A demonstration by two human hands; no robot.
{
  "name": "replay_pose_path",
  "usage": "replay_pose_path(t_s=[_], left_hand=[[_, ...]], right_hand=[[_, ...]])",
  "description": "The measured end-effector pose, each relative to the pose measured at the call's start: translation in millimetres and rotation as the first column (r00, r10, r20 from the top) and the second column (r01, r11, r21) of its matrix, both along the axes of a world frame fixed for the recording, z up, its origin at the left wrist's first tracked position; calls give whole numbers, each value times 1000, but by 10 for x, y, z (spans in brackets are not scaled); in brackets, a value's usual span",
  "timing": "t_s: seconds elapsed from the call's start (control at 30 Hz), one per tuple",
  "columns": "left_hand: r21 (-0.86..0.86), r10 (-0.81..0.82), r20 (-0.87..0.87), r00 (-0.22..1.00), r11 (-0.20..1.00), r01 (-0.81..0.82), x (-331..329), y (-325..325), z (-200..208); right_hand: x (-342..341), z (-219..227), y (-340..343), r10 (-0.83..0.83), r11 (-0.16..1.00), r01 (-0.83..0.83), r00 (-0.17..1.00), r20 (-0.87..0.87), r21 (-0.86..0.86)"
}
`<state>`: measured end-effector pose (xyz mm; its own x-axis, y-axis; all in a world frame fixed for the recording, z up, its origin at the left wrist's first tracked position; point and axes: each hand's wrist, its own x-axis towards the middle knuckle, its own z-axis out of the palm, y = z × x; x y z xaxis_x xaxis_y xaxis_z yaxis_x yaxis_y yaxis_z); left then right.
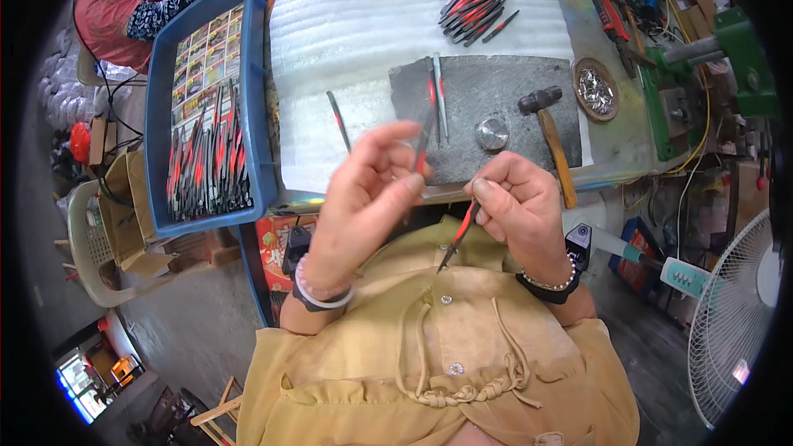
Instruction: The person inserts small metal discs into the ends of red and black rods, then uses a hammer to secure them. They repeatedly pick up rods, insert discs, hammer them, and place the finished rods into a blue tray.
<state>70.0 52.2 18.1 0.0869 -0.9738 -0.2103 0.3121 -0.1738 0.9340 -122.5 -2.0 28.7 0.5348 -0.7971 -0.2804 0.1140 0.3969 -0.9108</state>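
My right hand [516, 198] pinches a slim black-and-red pen-like tool [467, 227], its narrow dark tip pointing down toward my lap. My left hand [372, 190], slightly blurred, is closed round a second slim black-and-red tool [422, 157], which stands upright and is smeared by motion. Beyond the hands lies a grey slab [487, 83]. A slim silver-grey piece [441, 103], a round metal block [493, 134] and a wooden-handled hammer [555, 153] rest on it. One more dark slim tool [338, 120] lies on the white foam sheet [355, 25], left of the slab.
A pile of black-and-red tools [475, 12] lies on the foam's far part. At left, a blue tray [254, 58] holds many more. A bowl [600, 118] of small metal parts and a green vise [735, 66] stand right. A fan [735, 314] is lower right; another person [124, 0] sits far left.
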Motion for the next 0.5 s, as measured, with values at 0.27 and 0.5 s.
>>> replay_pose_path(t_s=[0.27, 0.5], left_hand=[[-56, -164, -38, 986, 985, 162, -25, 177, -112], [-126, -249, 27, 968, 960, 250, -6, 191, -127]], right_hand=[[177, -25, 111, -63, 978, 50, 996, -58, -202], [203, -43, 160, -47, 943, -7, 987, -153, -333]])
